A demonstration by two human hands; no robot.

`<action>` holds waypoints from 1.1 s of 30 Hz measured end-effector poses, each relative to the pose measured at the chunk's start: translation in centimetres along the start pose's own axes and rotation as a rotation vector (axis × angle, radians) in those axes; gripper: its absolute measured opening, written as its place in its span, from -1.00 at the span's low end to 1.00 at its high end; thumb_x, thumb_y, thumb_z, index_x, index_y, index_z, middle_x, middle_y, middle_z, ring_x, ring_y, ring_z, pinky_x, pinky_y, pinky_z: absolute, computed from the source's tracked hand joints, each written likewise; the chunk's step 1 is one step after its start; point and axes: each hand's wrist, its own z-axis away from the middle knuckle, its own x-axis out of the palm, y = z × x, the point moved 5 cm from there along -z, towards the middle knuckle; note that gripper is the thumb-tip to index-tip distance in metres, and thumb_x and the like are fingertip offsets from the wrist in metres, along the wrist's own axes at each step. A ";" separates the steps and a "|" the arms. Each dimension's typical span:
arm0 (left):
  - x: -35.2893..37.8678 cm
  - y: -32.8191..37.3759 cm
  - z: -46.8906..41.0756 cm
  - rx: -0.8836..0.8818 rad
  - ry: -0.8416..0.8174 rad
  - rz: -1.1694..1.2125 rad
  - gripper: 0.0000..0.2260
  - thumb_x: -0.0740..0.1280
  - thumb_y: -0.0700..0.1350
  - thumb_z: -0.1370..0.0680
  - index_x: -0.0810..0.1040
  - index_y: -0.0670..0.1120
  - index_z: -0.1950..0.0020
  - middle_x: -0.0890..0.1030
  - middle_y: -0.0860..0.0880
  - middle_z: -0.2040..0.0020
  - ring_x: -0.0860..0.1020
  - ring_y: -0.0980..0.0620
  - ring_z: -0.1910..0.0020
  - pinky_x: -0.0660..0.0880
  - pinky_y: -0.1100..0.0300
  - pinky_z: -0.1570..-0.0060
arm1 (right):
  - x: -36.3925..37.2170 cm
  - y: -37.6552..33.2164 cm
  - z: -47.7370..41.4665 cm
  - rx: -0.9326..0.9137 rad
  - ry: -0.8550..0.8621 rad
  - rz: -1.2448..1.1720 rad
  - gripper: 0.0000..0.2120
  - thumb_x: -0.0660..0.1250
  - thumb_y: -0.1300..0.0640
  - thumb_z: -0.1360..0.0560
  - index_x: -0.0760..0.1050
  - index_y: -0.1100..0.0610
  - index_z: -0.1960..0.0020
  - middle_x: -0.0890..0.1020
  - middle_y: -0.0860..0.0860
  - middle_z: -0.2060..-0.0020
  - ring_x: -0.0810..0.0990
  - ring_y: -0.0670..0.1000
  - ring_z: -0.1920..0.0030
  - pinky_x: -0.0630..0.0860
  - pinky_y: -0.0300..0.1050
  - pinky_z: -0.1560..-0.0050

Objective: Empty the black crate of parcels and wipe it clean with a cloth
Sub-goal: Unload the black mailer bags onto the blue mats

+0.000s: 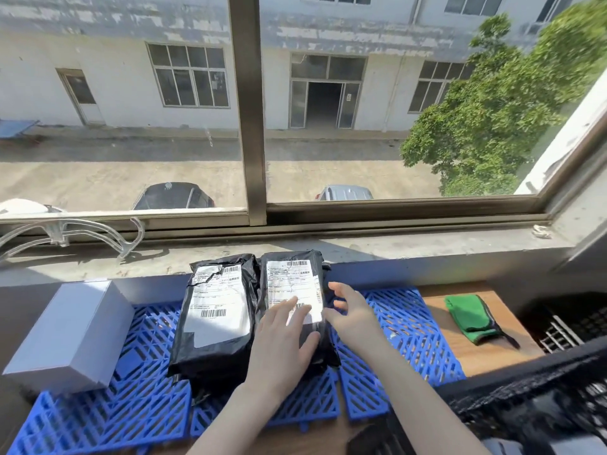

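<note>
The black poly-bag parcel (289,277) lies on the blue grid mats (404,316), touching its twin parcel (216,310). The left hand (282,336) lies flat on its label, fingers straight. The right hand (348,310) rests spread against its right edge, gripping nothing. It looks soft, slick and light, best taken by both long sides. The black crate (532,376) stands well right, with the green cloth (469,316) between.
</note>
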 end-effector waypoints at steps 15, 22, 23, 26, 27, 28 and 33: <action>-1.4 23.5 5.3 0.080 0.206 0.370 -0.70 0.31 -0.01 -0.55 0.51 0.01 -0.28 0.52 0.11 -0.16 0.50 0.10 -0.16 0.43 0.18 -0.12 | -20.6 4.7 12.4 -0.171 0.226 0.002 -0.69 0.30 0.23 -0.53 0.47 0.02 -0.24 0.55 -0.08 -0.13 0.54 -0.17 0.01 0.37 -0.50 0.15; 6.0 33.4 8.1 0.044 -0.045 0.408 -0.66 0.30 0.00 -0.56 0.40 0.11 -0.33 0.50 0.14 -0.15 0.49 0.13 -0.14 0.45 0.14 -0.11 | -29.9 12.7 16.7 -0.029 0.259 0.066 -0.68 0.28 0.21 -0.54 0.48 0.07 -0.29 0.55 -0.01 -0.14 0.52 -0.09 0.03 0.34 -0.26 0.02; 7.2 34.4 8.4 0.040 -0.096 0.388 -0.64 0.29 0.01 -0.57 0.38 0.11 -0.36 0.49 0.14 -0.19 0.48 0.12 -0.16 0.43 0.16 -0.12 | -31.0 14.0 17.1 0.002 0.264 0.071 -0.67 0.28 0.20 -0.54 0.48 0.08 -0.30 0.55 0.00 -0.16 0.52 -0.07 0.02 0.34 -0.26 0.01; 11.0 37.2 9.1 0.035 -0.241 0.306 -0.56 0.26 0.06 -0.59 0.26 0.11 -0.45 0.47 0.09 -0.26 0.48 0.09 -0.20 0.44 0.18 -0.08 | -33.9 17.7 18.2 0.097 0.260 0.099 -0.66 0.27 0.16 -0.55 0.45 0.04 -0.33 0.52 0.03 -0.22 0.51 -0.02 -0.09 0.37 -0.19 -0.03; 12.3 37.9 9.2 0.029 -0.293 0.280 -0.53 0.25 0.08 -0.59 0.22 0.12 -0.48 0.45 0.08 -0.27 0.48 0.07 -0.19 0.46 0.15 -0.06 | -34.6 18.9 18.4 0.127 0.253 0.114 -0.64 0.27 0.15 -0.56 0.43 0.02 -0.34 0.50 0.02 -0.23 0.50 -0.01 -0.09 0.38 -0.17 -0.02; 13.6 38.5 9.3 0.024 -0.340 0.252 -0.51 0.25 0.10 -0.59 0.18 0.13 -0.49 0.44 0.06 -0.28 0.48 0.04 -0.20 0.47 0.13 -0.05 | -35.1 20.1 18.6 0.155 0.242 0.130 -0.63 0.27 0.14 -0.56 0.41 0.00 -0.36 0.49 0.02 -0.24 0.50 -0.02 -0.06 0.38 -0.17 0.02; 19.6 40.7 10.4 -0.034 -0.550 0.192 -0.43 0.24 0.11 -0.59 0.07 0.15 -0.53 0.42 -0.03 -0.30 0.51 -0.07 -0.16 0.45 0.11 0.01 | -35.9 26.4 18.3 0.321 0.155 0.248 -0.53 0.21 0.13 -0.56 0.29 -0.06 -0.45 0.42 0.06 -0.26 0.42 -0.11 0.30 0.28 -0.29 0.45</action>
